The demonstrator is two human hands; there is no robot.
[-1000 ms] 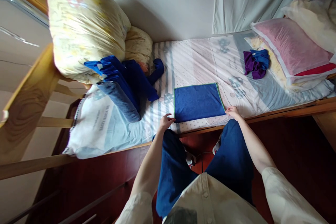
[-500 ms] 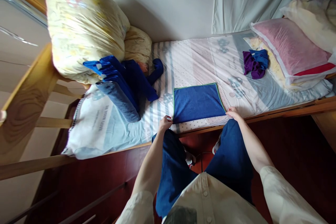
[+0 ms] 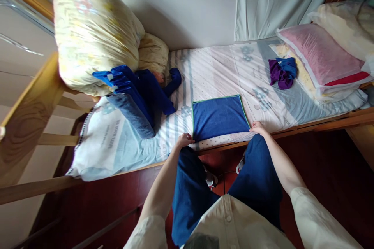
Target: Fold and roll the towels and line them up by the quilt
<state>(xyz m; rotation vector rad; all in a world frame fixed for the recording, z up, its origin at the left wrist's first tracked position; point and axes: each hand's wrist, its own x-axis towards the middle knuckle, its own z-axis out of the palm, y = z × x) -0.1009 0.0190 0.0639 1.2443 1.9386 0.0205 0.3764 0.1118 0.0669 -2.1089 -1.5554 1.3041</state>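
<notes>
A blue towel (image 3: 220,117) with green edging lies flat, folded into a rectangle, near the front edge of the bed (image 3: 210,66). At its near left corner my left hand (image 3: 185,139) is closed, fingertips pinching the fabric. My right hand (image 3: 257,127) pinches the near right corner in the same way. Left of the towel sit several folded blue cloths (image 3: 131,89), with a rolled grey-blue towel (image 3: 131,116) in front of them. A crumpled purple cloth (image 3: 277,73) and a crumpled blue cloth (image 3: 289,67) lie together to the right.
A large yellow bedding bundle (image 3: 93,31) stands at the bed's left end. Pink bedding in a clear bag (image 3: 324,52) rests at the right end. A wooden rail (image 3: 29,124) bounds the left, and a pale curtain (image 3: 263,4) hangs at the back.
My left hand has shifted slightly at the near left corner of the towel. My right hand stays at its corner. The towel keeps its flat shape, and the view has tilted a little.
</notes>
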